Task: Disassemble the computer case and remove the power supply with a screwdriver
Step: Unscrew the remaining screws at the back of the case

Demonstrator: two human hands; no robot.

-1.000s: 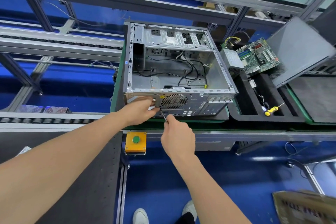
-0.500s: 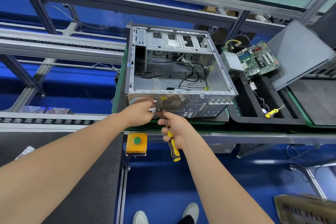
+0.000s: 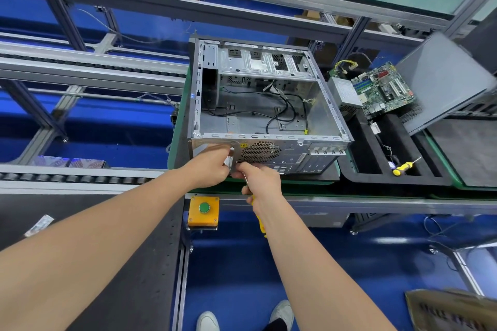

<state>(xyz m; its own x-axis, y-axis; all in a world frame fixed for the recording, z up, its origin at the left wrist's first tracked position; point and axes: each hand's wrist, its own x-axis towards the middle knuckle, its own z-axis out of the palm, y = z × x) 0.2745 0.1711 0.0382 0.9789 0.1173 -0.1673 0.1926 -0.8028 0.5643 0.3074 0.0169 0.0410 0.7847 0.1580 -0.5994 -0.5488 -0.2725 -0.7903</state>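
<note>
The open metal computer case [image 3: 269, 140] lies on its side on a green pallet, with loose black cables inside. Its rear panel with the round fan grille [image 3: 260, 152] faces me. My left hand [image 3: 212, 166] pinches a small silver piece at the panel's lower left, beside the grille. My right hand [image 3: 262, 179] touches the left hand's fingertips and holds a yellow-and-black screwdriver [image 3: 259, 220], whose handle hangs down under the wrist. A grey power supply box [image 3: 345, 91] with yellow wires stands outside the case on the right.
A black tray [image 3: 363, 148] to the right holds a green motherboard [image 3: 384, 90] and a second yellow screwdriver [image 3: 404, 166]. A grey side panel [image 3: 441, 83] leans behind it. An orange box with a green button [image 3: 203, 209] sits on the bench edge below my hands.
My right hand turned the screwdriver from pointing at the panel to hanging handle-down, then rose to meet the left hand. The left hand stayed at the panel.
</note>
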